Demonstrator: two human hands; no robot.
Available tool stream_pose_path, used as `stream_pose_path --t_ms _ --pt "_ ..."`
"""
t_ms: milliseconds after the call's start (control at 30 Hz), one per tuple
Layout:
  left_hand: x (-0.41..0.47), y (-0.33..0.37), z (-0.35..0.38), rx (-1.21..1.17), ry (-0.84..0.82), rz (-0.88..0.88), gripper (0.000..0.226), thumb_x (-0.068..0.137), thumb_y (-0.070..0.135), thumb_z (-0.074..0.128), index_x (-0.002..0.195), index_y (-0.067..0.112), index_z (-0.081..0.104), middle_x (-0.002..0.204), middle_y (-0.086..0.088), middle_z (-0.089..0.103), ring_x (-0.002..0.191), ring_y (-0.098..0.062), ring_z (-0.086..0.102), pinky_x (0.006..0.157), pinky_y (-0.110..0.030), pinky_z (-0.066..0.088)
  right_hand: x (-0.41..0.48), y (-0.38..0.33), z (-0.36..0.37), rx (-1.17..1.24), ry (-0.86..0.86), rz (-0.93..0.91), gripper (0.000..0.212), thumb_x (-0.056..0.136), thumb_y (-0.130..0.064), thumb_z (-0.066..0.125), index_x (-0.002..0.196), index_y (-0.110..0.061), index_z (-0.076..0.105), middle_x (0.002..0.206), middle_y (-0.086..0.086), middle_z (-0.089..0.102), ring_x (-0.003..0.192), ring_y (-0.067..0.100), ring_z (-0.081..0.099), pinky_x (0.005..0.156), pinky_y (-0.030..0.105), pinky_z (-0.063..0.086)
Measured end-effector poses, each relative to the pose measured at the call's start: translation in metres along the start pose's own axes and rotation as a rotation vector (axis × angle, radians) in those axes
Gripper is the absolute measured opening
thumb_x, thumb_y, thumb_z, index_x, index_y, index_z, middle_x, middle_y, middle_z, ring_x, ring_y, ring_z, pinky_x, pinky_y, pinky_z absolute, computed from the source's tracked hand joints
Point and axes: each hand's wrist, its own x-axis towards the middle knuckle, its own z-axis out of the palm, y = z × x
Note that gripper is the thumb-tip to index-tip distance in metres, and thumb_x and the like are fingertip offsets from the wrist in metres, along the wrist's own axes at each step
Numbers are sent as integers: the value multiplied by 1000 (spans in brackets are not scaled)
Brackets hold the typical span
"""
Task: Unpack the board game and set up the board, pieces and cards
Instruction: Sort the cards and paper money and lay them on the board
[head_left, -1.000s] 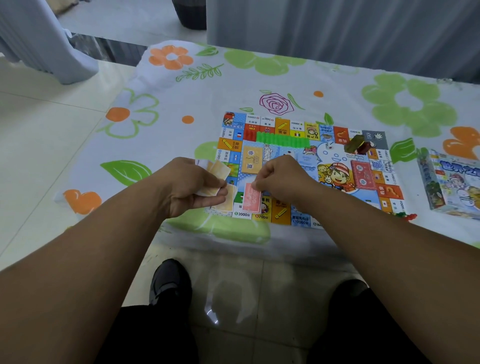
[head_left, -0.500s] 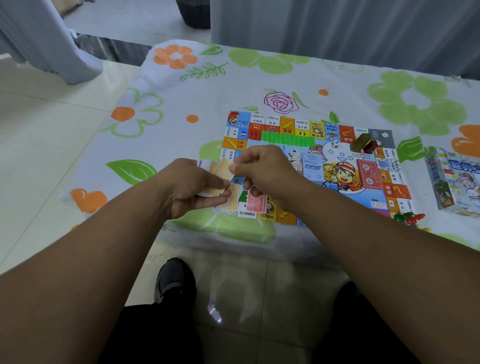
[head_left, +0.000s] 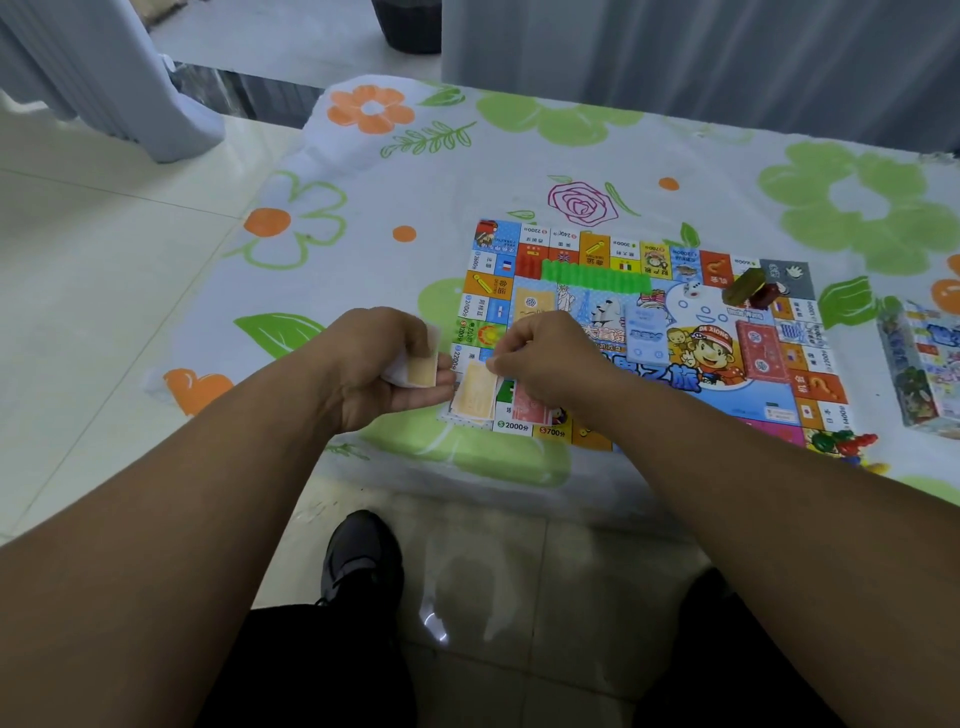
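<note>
The colourful game board (head_left: 613, 249) lies flat on the flowered tablecloth. My left hand (head_left: 374, 364), just off the board's near left corner, grips a small stack of pale yellow cards (head_left: 422, 370). My right hand (head_left: 550, 358) pinches the top corner of one yellow card (head_left: 475, 391), which rests on the board's near left corner. A red card (head_left: 530, 408) lies beside it, partly under my right hand. On the board sit a blue card stack (head_left: 644, 338), a red card stack (head_left: 756, 353), a row of green houses (head_left: 597, 278) and a white die (head_left: 691, 291).
Olive and dark red blocks (head_left: 748, 288) sit at the board's far right corner. Coloured pawns (head_left: 841, 444) lie by its near right corner. The game box (head_left: 924, 374) stands to the right. The table edge (head_left: 467, 467) runs just below the board, with tiled floor and my shoe beneath.
My right hand left the red card, went to the stack in my left hand, and has come down with a yellow card onto the board's near left corner.
</note>
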Motion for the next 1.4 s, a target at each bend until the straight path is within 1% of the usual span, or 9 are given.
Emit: stream_pose_path --t_ms 67,133,333,533,767,933,1100,1233,1400 --pt "-1 -1 0 2 -31 -4 20 94 -8 41 102 1 57 74 -17 72 76 -29 71 66 -42 63 1 0 0 -8 29 -27 8 86 -10 75 86 -3 72 89 -1 69 82 11 64 68 27 50" --pt "-1 -1 1 9 -54 -6 19 95 -10 43 98 0 58 72 -16 72 79 -31 71 71 -44 63 0 -5 0 27 24 -48 10 88 -10 72 90 0 71 88 -1 69 69 4 58 61 24 44" --pt "2 -4 3 40 -58 21 23 88 -15 57 104 0 65 107 -20 72 88 -31 74 61 -36 62 -9 -15 1 222 -61 -56 24 94 -27 69 95 -3 67 86 9 69 50 12 54 44 25 40" --pt "1 -5 6 44 -80 40 25 84 -13 65 103 3 69 99 -14 75 82 -24 76 60 -31 60 -12 -19 1 245 -69 -85 8 90 -12 73 90 -6 67 69 3 61 49 11 55 44 25 42" --pt "3 -2 3 48 14 43 8 94 -3 60 91 3 64 80 -14 71 72 -22 71 63 -36 63 -7 -12 -8 204 -2 39 13 90 -7 71 99 3 68 73 8 64 47 10 56 45 25 42" --pt "2 -1 2 28 -10 2 14 94 -1 51 103 4 61 86 -16 67 76 -25 70 61 -36 63 -5 -7 -4 107 -21 58 16 87 -7 76 96 4 69 67 6 62 47 12 55 38 17 40" --pt "1 -1 3 -8 -54 2 19 93 -9 43 102 -2 59 86 -19 69 83 -32 70 68 -41 64 0 -3 -1 36 49 17 14 82 -9 80 86 1 71 90 6 70 86 17 67 73 34 57" --pt "1 -3 6 18 -83 19 18 91 -14 53 94 1 62 96 -19 73 77 -29 75 61 -38 62 -4 -12 -3 175 33 9 20 92 -21 71 92 -1 70 78 6 64 46 7 47 48 22 38" --pt "1 -5 8 28 -112 40 19 88 -14 61 98 2 65 100 -17 74 79 -26 76 59 -34 61 -11 -19 0 261 -76 -42 19 93 -23 71 99 -6 67 87 7 68 51 12 54 48 28 42"
